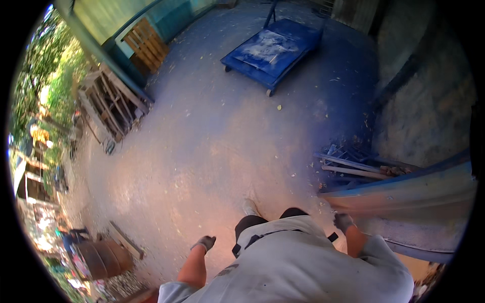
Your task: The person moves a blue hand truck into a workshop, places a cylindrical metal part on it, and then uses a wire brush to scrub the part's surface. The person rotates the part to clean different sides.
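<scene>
Floor blue-stained, flat rectangular cart, slatted wooden pallet, gloved left hand and right hand, open or closed unclear

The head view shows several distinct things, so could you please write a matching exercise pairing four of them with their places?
1. Blue flat-bed trolley
2. Rusty brown cylindrical drum
3. Orange-brown slatted wooden pallet
4. Dark-gloved left hand

A. Just left of the person's black-clad legs
B. Propped by the teal wall, upper left
C. Upper middle, on the floor
D. Lower left, beside a wooden plank

Pairs: 1-C, 2-D, 3-B, 4-A
</scene>
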`<state>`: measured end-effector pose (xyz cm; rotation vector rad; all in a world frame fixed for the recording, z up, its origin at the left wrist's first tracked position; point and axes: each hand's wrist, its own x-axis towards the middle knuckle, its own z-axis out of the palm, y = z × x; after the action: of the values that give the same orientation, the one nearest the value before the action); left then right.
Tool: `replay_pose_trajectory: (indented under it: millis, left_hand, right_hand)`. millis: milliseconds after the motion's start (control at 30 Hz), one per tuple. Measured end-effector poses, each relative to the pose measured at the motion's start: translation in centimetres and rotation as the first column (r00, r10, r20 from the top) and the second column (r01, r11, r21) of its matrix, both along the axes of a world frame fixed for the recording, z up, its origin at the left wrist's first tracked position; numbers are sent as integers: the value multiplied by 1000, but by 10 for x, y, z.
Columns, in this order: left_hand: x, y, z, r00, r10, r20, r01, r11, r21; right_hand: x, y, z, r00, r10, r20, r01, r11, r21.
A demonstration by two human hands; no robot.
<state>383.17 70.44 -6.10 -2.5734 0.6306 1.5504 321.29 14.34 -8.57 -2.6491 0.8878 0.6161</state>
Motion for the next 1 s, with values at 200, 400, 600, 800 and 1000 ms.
replay_pose_trajectory:
  millis: [200,400,600,800,1000]
  left_hand:
    - [252,-254,24,978,204,-36,-204,912,-357]
    - [344,-537,32,912,368,-179,-409,796,-446]
    - [324,-669,83,902,255,-347,-244,967,75]
    - [347,-883,96,865,436,-249,-368,888,277]
    - [429,-1095,93,739,639,-212,-522,743,420]
  right_hand:
    - [10,109,54,566,-606,-559,823,451,344]
    - [122,66,39,403,-680,-612,906,201,373]
    - [227,-185,-32,643,-619,-451,760,445,473]
    - [251,-660,10,667,-602,438,663,748,18]
    - [318,-967,125,-25,-902,431,730,278,624]
